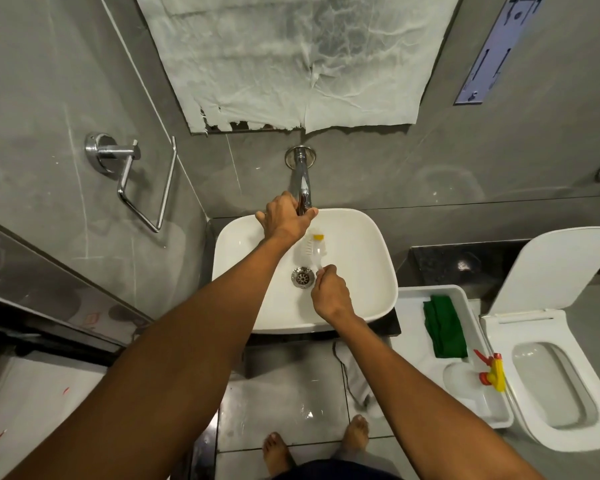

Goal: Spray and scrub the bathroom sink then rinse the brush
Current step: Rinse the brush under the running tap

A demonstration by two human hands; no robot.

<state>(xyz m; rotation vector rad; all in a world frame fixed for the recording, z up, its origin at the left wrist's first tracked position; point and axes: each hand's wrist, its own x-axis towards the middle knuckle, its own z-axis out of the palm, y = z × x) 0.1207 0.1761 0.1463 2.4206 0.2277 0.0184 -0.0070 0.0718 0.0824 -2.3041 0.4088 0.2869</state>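
Two bare arms reach down over a white sink (368, 271) set against a grey tiled wall. Farther away, the left hand (284, 216) wraps the chrome tap (302, 181) at the basin's back edge. Nearer the body, the right hand (329, 292) pinches the handle of a pale brush (309, 245). Its long axis runs away from that hand, head beneath the spout, above the drain (302, 277). Whether water runs is unclear.
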